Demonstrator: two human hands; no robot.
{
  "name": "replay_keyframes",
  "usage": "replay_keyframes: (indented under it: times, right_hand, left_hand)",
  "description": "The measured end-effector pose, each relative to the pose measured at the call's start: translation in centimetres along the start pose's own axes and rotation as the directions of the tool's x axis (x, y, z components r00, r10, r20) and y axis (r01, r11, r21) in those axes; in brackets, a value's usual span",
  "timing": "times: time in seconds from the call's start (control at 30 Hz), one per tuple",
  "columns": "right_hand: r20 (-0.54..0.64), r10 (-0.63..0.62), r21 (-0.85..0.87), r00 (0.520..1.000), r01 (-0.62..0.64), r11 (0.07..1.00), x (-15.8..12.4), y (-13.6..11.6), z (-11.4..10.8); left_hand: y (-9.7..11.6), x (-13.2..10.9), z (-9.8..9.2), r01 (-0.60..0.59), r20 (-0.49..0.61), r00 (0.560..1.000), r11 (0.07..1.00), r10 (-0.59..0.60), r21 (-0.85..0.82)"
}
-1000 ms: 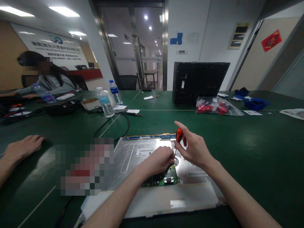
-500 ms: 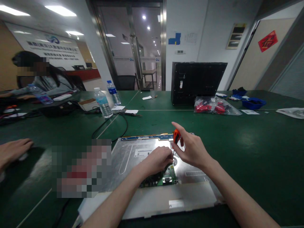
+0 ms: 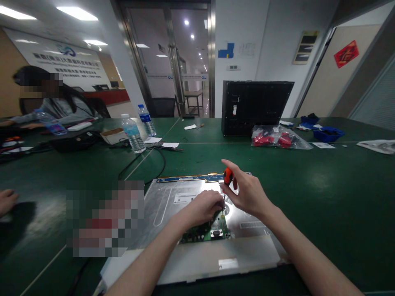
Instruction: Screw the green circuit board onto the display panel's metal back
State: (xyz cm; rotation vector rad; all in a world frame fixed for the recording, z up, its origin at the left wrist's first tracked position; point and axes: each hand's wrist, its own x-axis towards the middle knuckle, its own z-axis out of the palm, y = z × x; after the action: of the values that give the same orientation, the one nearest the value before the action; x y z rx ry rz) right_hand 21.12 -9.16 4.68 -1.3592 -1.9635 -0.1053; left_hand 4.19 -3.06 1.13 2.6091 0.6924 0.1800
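Note:
A small screwdriver (image 3: 228, 176) with an orange and black handle stands nearly upright, its thin shaft pointing down. My right hand (image 3: 247, 191) is closed around the handle, with the index finger stretched out above it. My left hand (image 3: 205, 205) is bent over a green circuit board (image 3: 220, 226), its fingers pressed together right beside the shaft's lower end. What those fingers grip is hidden. The board lies on the silvery metal back of a display panel (image 3: 166, 205), which rests flat on the table. A blue circuit strip (image 3: 182, 179) runs along the panel's far edge.
On the green table (image 3: 324, 205) stand a black monitor casing (image 3: 256, 107), a bag of red parts (image 3: 277, 139) and water bottles (image 3: 133, 133). Black tweezers (image 3: 173, 148) and a cable (image 3: 163, 164) lie beyond the panel. Another person's hand (image 3: 6, 201) is at far left; someone sits behind.
The screwdriver handle has turned slightly in my right hand. My left hand stays in place. The other person's hand at far left has drawn back leftward.

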Motion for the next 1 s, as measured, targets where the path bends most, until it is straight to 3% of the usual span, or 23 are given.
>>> replay_keyframes:
  times: [0.63,1.0]
  right_hand:
    - [0.009,0.001,0.009,1.000,-0.001,1.000,-0.02,0.04,0.35]
    - [-0.058,-0.014,0.038,0.998,0.016,0.999,-0.01,0.30,0.08]
  left_hand:
    - [-0.16,0.00,0.13,-0.003,-0.021,1.000,1.000,0.003,-0.003]
    - [-0.21,-0.15,0.16,-0.004,-0.037,0.999,1.000,0.004,0.004]
